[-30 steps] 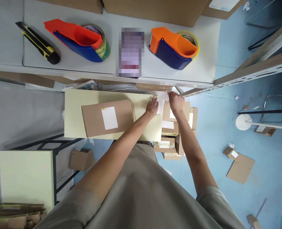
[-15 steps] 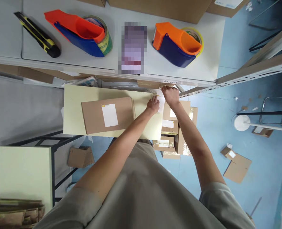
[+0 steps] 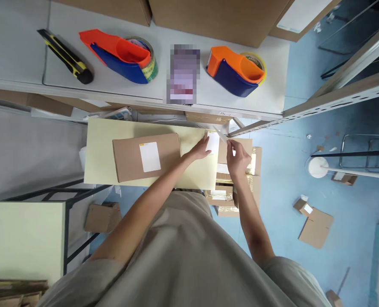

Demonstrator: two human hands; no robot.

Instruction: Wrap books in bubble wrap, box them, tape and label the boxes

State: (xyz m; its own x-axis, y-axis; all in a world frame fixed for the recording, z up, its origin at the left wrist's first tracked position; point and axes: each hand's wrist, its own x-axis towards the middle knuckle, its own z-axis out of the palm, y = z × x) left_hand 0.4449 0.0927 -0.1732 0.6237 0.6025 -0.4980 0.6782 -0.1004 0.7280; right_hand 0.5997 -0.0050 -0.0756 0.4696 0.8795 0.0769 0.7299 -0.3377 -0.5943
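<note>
My left hand [image 3: 199, 149] lies with its fingers stretched out at the left edge of a white label sheet [image 3: 213, 143], near the right end of the pale yellow tabletop [image 3: 196, 172]. Just to the right, my right hand [image 3: 239, 157] is closed in a pinch on a thin white piece of paper [image 3: 220, 134], which slants up and left from the fingertips. Left of both hands, a flat brown cardboard box [image 3: 128, 160] rests on the same tabletop, with a white label [image 3: 150, 157] on its upper face.
On the grey shelf [image 3: 96, 91] ahead are a utility knife [image 3: 66, 57], a red-and-blue tape dispenser [image 3: 119, 55], a blurred-out rectangular item [image 3: 183, 76] and an orange-and-blue tape dispenser [image 3: 234, 70]. Stacked cartons [image 3: 221, 194] stand right of the tabletop. A metal upright [image 3: 330, 100] slants at right.
My right hand has moved down and to the right, drawing the thin paper away from the label sheet. My left hand has shifted slightly left and down, its fingers now straighter.
</note>
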